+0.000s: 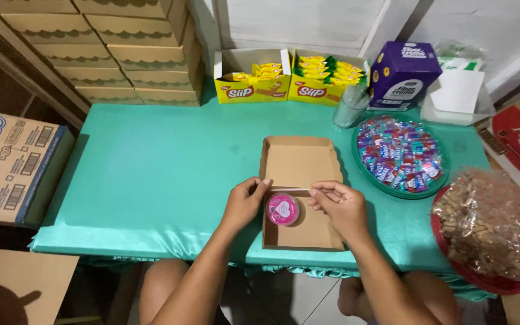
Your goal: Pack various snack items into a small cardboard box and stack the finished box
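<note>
Both hands pinch the inner fold of the open cardboard box (299,192): left hand (245,201) and right hand (339,204) grip it, pink round cup (283,209) between them in the tray. Best to keep the fold level, clear of the cup. Farther back: candy tray (399,155), yellow snack boxes (284,78) on the green surface (151,174).

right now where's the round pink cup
In the head view, the round pink cup sits inside the open brown box, near its middle fold, between the left hand and right hand.
</note>
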